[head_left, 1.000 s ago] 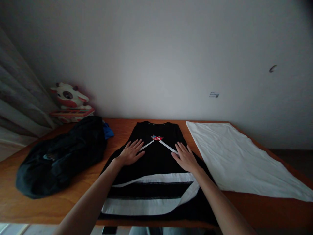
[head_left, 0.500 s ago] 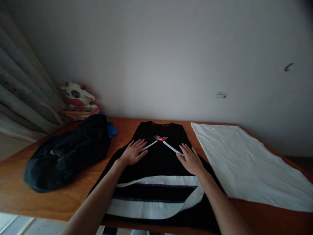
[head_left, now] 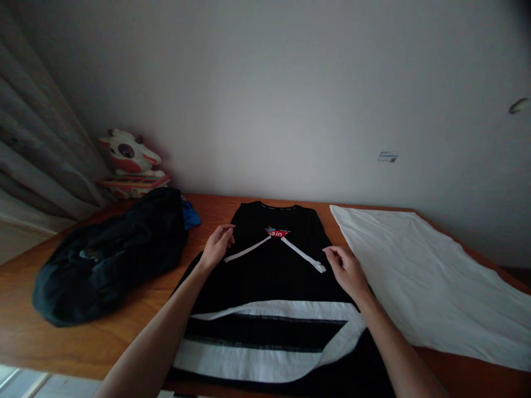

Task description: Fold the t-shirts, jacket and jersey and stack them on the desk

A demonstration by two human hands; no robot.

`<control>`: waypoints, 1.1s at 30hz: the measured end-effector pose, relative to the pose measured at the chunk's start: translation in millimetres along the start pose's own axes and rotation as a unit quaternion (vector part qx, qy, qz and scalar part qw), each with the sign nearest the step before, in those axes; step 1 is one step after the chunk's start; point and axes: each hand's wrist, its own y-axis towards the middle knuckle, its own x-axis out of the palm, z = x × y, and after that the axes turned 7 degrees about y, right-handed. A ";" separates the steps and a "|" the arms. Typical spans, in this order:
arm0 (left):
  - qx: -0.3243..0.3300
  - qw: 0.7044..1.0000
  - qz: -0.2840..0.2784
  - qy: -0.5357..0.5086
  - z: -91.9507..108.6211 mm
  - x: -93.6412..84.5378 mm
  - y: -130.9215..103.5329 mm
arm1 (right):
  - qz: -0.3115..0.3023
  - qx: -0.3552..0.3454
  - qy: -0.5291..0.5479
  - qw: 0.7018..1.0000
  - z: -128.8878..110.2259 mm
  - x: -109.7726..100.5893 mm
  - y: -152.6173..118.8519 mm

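Note:
A black shirt (head_left: pixel 269 282) lies spread before me, with white stripes, two slanting white strips and a red chest print (head_left: pixel 277 233). My left hand (head_left: pixel 218 243) is beside the shirt's left edge, its fingers loosely bent and nothing visible in them. At the opposite edge, my right hand (head_left: pixel 344 268) has half-curled fingers near the end of the right white strip, holding nothing that I can see. Whether the fingertips touch the cloth cannot be made out.
A dark bundled garment (head_left: pixel 112 257) with a blue piece (head_left: pixel 191 214) lies left on the wooden table (head_left: pixel 136 337). Behind it sits a cow-shaped toy (head_left: pixel 130 160) with a keyboard. White cloth (head_left: pixel 431 276) is spread on the right. A wall (head_left: pixel 265 99) borders the back.
Both hands were flat on the shirt with fingers spread. They have moved outward to its edges, and their fingers have bent. The white strips now show in full.

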 end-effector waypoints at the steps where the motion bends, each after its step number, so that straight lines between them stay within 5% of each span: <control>1: -0.044 0.994 0.032 -0.092 1.6 -2.3 3.1 | -0.016 0.004 0.003 1.000 -0.7 0.4 -0.5; 4: -0.160 0.933 0.098 -0.307 6.3 -13.2 10.3 | -0.067 0.012 0.008 0.998 -2.4 1.5 -1.4; 6: -0.198 0.905 0.110 -0.359 7.8 -20.9 12.3 | -0.078 0.013 0.005 0.997 -2.1 2.0 -1.6; 13: -0.195 0.920 0.115 -0.320 6.9 -22.1 12.8 | -0.079 0.029 0.010 0.996 -0.2 2.2 -2.1; 18: -0.142 0.958 0.116 -0.220 2.7 -12.2 4.4 | -0.077 0.035 0.029 0.996 -3.0 0.1 -2.1; 21: -0.004 0.998 0.041 0.037 -2.2 -9.1 -6.7 | -0.068 0.033 0.034 0.997 -2.7 -1.4 -3.0; 25: 0.106 0.946 -0.043 0.304 -7.6 -3.1 -13.7 | -0.058 0.032 0.002 0.998 -1.6 1.4 -3.3; 29: 0.117 0.931 -0.084 0.335 -0.8 -3.1 -11.9 | -0.075 0.026 -0.052 0.995 -5.4 -1.7 -2.6; 33: 0.130 0.947 -0.143 0.257 25.9 -37.7 -32.2 | -0.154 0.027 -0.013 0.988 -14.9 -36.4 -20.6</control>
